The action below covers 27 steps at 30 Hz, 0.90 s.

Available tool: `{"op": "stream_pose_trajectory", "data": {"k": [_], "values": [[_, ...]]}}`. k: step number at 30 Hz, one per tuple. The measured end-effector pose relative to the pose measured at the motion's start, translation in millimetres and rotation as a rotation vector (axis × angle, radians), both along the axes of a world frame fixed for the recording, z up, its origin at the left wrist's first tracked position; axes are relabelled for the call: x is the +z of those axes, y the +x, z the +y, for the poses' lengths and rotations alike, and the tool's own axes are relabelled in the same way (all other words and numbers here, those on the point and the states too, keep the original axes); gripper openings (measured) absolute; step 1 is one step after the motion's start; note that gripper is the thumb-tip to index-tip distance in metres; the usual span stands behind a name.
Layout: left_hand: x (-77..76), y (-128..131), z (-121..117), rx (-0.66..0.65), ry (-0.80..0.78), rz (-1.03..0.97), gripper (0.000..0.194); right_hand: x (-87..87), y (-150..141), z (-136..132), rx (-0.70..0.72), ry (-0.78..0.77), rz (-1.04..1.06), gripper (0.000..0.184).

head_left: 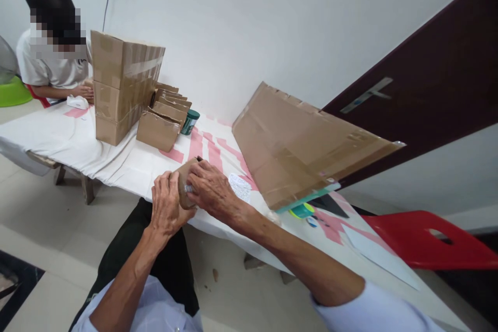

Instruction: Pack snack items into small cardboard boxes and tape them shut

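Observation:
A roll of brown packing tape (185, 182) sits between both hands at the near edge of the white-covered table (128, 166). My left hand (166, 207) is closed around its near side. My right hand (212, 189) wraps over its top and far side, fingers curled. Most of the roll is hidden by the hands. A stack of flattened cardboard sheets (299, 148) leans up just right of my right hand.
Taped cardboard boxes (120, 85) are stacked at the far left, with smaller open boxes (163, 119) and a green tub (190, 122) beside them. Another person (54, 57) sits behind the stack. A red plastic chair (424, 241) stands at the right, and a dark door (439, 72) behind.

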<state>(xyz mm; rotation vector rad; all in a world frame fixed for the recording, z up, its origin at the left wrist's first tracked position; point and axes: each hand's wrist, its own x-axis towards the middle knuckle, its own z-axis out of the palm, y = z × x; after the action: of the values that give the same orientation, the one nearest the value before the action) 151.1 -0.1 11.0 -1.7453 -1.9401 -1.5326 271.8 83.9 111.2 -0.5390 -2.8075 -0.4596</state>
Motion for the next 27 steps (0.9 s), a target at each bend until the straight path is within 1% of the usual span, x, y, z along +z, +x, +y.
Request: {"op": "stream_pose_trajectory", "data": {"k": [4, 8, 13, 18, 27], "values": [[0.2, -1.3, -1.5, -0.004, -0.017, -0.001, 0.088, -1.0, -0.6, 0.1, 0.009, 0.020, 0.027, 0.006], [1.1, -2.5, -3.1, -0.024, -0.042, -0.010, 0.093, 1.7, 3.1, 0.2, 0.037, 0.007, 0.024, 0.010], [0.4, -1.5, -2.6, -0.005, -0.017, -0.001, 0.085, 3.2, 4.1, -1.0, 0.030, 0.007, -0.026, 0.010], [-1.0, -1.0, -0.9, -0.002, 0.005, -0.010, 0.086, 4.2, -1.2, 0.8, 0.028, -0.003, -0.067, 0.008], [2.5, -0.1, -3.9, -0.013, -0.051, -0.019, 0.090, 2.4, -1.9, -1.5, 0.007, 0.009, -0.070, 0.006]]}}
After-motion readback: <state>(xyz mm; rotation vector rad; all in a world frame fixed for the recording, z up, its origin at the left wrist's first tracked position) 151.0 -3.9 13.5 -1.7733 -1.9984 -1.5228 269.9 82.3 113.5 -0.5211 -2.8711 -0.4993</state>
